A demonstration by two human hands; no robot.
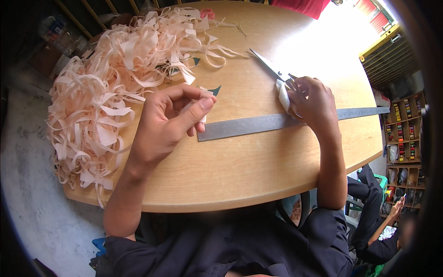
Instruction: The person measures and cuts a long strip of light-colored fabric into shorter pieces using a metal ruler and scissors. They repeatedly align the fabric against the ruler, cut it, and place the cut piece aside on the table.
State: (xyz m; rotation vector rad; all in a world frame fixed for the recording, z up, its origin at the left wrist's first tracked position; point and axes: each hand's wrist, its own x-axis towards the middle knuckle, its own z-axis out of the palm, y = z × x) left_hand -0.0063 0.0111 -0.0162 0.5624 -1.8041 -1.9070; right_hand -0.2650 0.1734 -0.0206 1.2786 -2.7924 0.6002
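My left hand (173, 117) is raised over the left half of the table, thumb and fingers pinched on a small pale fabric piece (203, 119), mostly hidden by the fingers. A dark green pointed scrap (216, 91) shows just beyond those fingertips; I cannot tell whether it touches them. My right hand (315, 101) grips the handles of large metal scissors (269, 64), one handle wrapped in white cloth. The blades point away and to the left, nearly together. Beneath the right hand runs a long steel ruler (249, 127), lying across the table with its middle part covered.
A big heap of peach fabric strips (124, 64) covers the table's left side and hangs over its edge. Pink handles (207, 13) and red cloth (300, 6) lie at the far side. To the right are a thread shelf (400, 124) and a seated person (383, 240).
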